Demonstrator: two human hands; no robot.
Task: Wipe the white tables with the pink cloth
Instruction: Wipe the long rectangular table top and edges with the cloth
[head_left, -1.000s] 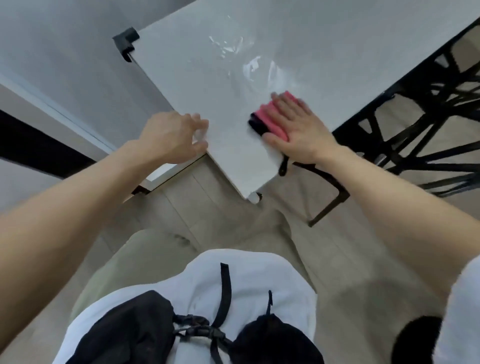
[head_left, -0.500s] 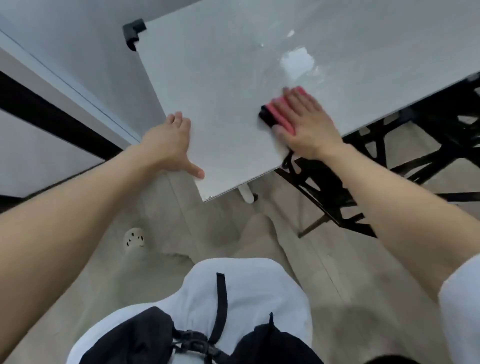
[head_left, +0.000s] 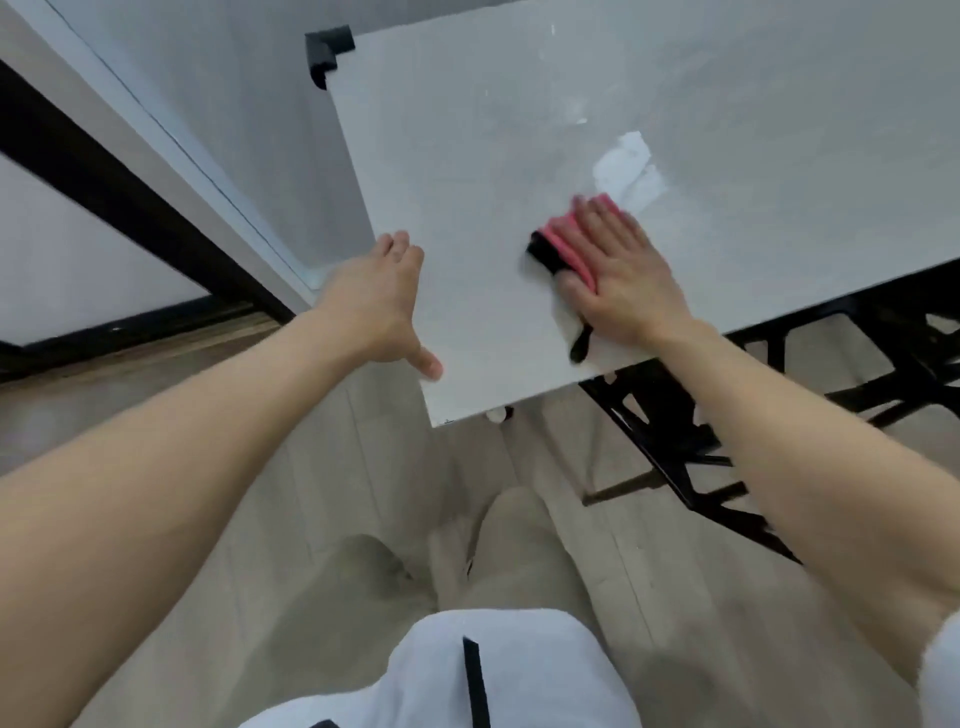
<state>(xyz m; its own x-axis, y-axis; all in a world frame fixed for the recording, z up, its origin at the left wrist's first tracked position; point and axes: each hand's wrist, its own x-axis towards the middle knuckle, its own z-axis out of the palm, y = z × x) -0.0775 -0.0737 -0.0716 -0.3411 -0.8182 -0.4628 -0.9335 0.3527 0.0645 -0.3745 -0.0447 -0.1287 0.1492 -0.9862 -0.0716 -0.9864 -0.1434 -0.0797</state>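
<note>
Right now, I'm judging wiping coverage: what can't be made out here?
Head view:
- Pink cloth: mostly covered by the right hand.
- White table: far and right parts cut off by the frame edges.
- Left hand: palm faces away; its contact with the table edge is unclear.
- Black frame below: partly hidden by tabletop and right arm.

The white table (head_left: 467, 182) has a black guard (head_left: 327, 52) on its far corner. A pink cloth (head_left: 563, 241) lies on it near the front edge, flat under the right hand (head_left: 618, 275), just beside a shiny patch (head_left: 626, 166). The left hand (head_left: 374, 306) rests at its left edge.
</note>
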